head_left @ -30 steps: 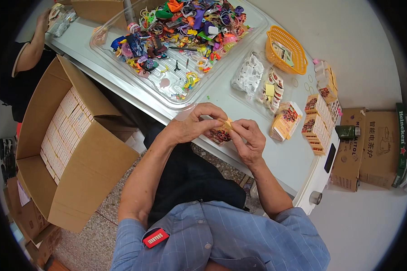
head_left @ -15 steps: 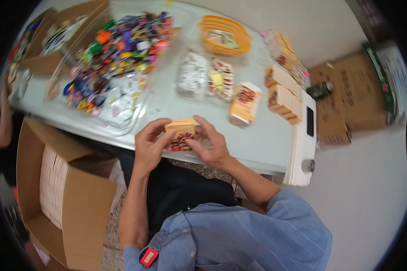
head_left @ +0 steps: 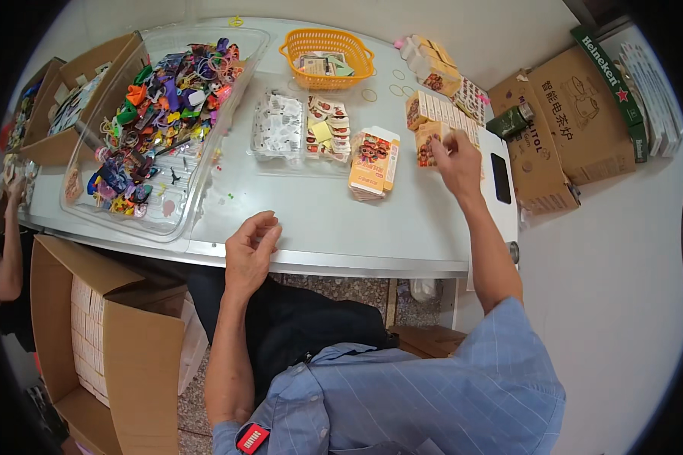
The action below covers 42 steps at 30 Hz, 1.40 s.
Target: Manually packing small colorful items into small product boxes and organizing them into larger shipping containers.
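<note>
My right hand (head_left: 460, 163) reaches to the right side of the table, its fingers on a small orange carton (head_left: 426, 145) with cartoon pictures. That carton stands at the front of a block of matching cartons (head_left: 444, 111). Over the table's front edge hovers my left hand (head_left: 252, 246), its thumb and fingers apart with nothing in them. Between the hands lies a stack of flat, unfolded orange cartons (head_left: 372, 165). Behind it a clear plastic tray (head_left: 281, 164) holds white printed packets (head_left: 278, 125) and picture cards (head_left: 328, 130).
A large clear bin (head_left: 188, 216) of colourful small toys fills the left. An orange basket (head_left: 328, 80) with papers stands at the back. A phone (head_left: 501, 179) lies at the right edge. An opened cardboard box (head_left: 140, 364) of white packs stands lower left. Another person's arm (head_left: 9, 250) shows far left.
The small carton that both hands held near the front edge is now at the carton block under my right hand, which moved right and away. My left hand stayed near the edge, released.
</note>
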Available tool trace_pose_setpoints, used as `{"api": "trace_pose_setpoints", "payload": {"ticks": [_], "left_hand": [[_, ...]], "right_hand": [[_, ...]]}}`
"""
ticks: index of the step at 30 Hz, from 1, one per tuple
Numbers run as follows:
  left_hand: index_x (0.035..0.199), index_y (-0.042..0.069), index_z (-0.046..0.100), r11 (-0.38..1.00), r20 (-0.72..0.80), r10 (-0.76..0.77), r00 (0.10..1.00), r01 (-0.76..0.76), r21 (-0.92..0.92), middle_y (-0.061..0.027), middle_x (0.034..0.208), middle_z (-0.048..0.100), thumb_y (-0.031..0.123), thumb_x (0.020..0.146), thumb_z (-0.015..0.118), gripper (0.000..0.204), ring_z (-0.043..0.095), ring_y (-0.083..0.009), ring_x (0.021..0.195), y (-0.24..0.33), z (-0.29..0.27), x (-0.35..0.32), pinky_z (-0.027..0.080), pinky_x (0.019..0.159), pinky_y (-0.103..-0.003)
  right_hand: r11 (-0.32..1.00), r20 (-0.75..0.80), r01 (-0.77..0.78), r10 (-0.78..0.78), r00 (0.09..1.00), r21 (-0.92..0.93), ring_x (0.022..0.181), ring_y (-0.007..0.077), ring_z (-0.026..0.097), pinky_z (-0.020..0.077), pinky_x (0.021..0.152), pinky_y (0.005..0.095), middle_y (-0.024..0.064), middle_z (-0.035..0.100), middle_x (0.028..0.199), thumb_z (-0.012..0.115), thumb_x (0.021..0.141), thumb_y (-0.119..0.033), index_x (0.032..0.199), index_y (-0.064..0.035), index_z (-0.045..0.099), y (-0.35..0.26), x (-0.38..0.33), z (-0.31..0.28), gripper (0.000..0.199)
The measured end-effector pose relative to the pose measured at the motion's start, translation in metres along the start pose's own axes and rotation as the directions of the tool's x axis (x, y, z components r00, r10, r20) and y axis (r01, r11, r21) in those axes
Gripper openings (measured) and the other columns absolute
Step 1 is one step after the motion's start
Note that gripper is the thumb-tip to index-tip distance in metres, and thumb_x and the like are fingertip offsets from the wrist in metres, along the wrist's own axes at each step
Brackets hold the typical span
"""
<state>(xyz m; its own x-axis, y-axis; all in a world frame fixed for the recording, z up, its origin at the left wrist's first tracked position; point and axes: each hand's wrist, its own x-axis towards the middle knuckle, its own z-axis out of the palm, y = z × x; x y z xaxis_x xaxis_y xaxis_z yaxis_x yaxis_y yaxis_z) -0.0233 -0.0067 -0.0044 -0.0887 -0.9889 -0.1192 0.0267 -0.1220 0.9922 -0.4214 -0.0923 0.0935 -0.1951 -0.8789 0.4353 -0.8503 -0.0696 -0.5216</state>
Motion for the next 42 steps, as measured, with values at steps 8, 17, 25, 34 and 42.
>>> {"api": "trace_pose_setpoints", "payload": {"ticks": [8,17,25,34,42], "left_hand": [[0.125,-0.001,0.066,0.999,-0.004,0.040,0.999,-0.040,0.003,-0.0091,0.107,0.070,0.011,0.096,0.070,0.032,0.064,-0.0124,0.090,-0.005,0.001,-0.004,0.056,0.075,-0.026],[0.124,0.000,0.067,0.999,-0.020,0.033,0.999,-0.032,0.016,-0.0096,0.106,0.071,0.012,0.094,0.072,0.033,0.065,-0.0136,0.092,-0.003,0.000,-0.003,0.055,0.079,-0.028],[0.123,0.000,0.067,0.999,-0.025,0.038,0.999,-0.038,0.001,-0.0088,0.106,0.072,0.012,0.093,0.072,0.032,0.065,-0.0133,0.092,-0.007,0.001,-0.002,0.054,0.080,-0.027],[0.121,0.001,0.069,0.999,-0.031,0.050,0.998,-0.050,-0.007,-0.0082,0.107,0.072,0.013,0.093,0.073,0.031,0.065,-0.0128,0.092,-0.010,0.000,-0.005,0.054,0.080,-0.027],[0.124,0.000,0.066,0.987,-0.061,0.024,0.998,-0.033,-0.155,-0.0076,0.106,0.071,0.011,0.093,0.073,0.034,0.065,-0.0117,0.092,-0.002,0.006,-0.010,0.055,0.078,-0.026]], "right_hand": [[0.835,0.080,0.042,0.003,0.997,-0.549,0.086,0.0354,0.067,0.0522,0.077,0.0526,0.0160,0.068,0.088,0.064,0.090,-0.032,0.088,-0.0042,0.065,0.034,0.029,0.052,0.028],[0.973,-0.022,0.054,-0.060,0.998,-0.222,0.099,0.0322,0.065,0.0520,0.083,0.0462,0.0155,0.066,0.103,0.073,0.087,-0.035,0.104,-0.0035,0.068,-0.002,0.003,0.030,0.036],[0.953,0.483,0.295,-0.224,0.847,-0.075,0.144,0.0437,0.034,0.0274,0.120,0.0501,0.0266,0.042,0.149,0.088,0.066,-0.054,0.152,-0.0052,0.039,-0.029,-0.005,0.051,0.110],[0.959,0.491,0.281,-0.262,0.831,0.036,0.128,0.0378,0.047,0.0377,0.112,0.0473,0.0218,0.054,0.131,0.092,0.061,-0.040,0.151,-0.0101,0.042,-0.035,-0.006,0.059,0.108],[0.940,0.364,-0.030,-0.102,0.926,0.339,0.097,0.0195,0.061,0.0432,0.103,0.0366,0.0095,0.061,0.112,0.078,0.079,-0.006,0.129,-0.0028,0.063,-0.048,-0.021,0.031,0.053]]}}
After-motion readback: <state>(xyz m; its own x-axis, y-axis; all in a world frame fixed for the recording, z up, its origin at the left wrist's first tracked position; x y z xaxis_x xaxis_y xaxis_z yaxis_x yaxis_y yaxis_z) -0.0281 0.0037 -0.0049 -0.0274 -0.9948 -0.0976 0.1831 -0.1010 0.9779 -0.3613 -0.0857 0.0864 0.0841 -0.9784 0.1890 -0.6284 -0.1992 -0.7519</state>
